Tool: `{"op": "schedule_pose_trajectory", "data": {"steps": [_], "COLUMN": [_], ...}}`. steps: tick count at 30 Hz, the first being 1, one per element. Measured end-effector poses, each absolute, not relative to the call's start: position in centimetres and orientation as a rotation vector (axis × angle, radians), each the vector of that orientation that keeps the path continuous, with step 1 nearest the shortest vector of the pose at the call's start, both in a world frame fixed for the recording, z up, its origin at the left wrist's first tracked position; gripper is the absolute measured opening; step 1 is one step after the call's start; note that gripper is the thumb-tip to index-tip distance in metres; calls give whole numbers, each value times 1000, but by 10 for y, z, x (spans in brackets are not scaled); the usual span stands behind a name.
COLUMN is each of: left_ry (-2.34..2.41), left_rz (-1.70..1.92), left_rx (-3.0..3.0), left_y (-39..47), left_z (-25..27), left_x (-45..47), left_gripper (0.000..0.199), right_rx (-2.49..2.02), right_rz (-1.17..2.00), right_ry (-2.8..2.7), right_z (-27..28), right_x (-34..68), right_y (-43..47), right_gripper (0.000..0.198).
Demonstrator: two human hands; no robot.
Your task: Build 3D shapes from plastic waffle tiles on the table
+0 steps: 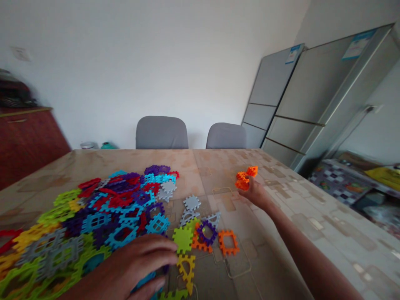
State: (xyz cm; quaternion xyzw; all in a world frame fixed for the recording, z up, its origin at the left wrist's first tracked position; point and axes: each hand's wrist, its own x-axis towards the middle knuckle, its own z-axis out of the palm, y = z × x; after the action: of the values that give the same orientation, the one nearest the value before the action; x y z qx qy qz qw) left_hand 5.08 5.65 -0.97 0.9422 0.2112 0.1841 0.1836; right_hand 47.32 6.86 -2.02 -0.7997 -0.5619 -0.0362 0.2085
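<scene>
My right hand (254,192) reaches to the right side of the table, its fingers closed on an orange interlocking plastic piece (242,184). Just beyond it is another orange piece (252,171); whether the two are joined I cannot tell. Nearer to me, my left hand (140,260) is held over the edge of the heap of colored interlocking pieces (121,200), fingers loosely bent and apart with nothing seen in them. Beside its fingertips are a lime green square piece (183,239) and a yellow triangular piece (186,266).
An orange square frame (228,242), a purple ring piece (206,232) and a grey square piece (191,203) lie between my hands. Two grey chairs (161,133) stand behind the table's far edge (196,150). A refrigerator (300,96) is at the back right.
</scene>
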Motion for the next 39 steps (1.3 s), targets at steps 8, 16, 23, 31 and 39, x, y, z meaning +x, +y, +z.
{"op": "schedule_pose_trajectory", "data": {"steps": [8,16,23,31,39], "left_ry": [749,792,902,948,1014], "left_rz": [436,306,346,392,445], "left_rx": [2607,2713,2709,2631,2586], "left_y": [107,111,109,137,187], "left_z": [11,-25,-38,-37,-9], "left_x": [195,307,336,354,413], "left_gripper": [42,42,38,36,36], "right_rx": [-2196,-2147,-2175,-2151,-2153], "right_rz": [4,136,9,-144,-99], "right_ry": [-1577,-1515,-1109,-788,-822], "right_z": [-57,-38,-40,-69,-75], "right_x": [446,486,564,589,593], "right_y": [46,42,35,30,35], "right_gripper": [66,57,29,44,40]}}
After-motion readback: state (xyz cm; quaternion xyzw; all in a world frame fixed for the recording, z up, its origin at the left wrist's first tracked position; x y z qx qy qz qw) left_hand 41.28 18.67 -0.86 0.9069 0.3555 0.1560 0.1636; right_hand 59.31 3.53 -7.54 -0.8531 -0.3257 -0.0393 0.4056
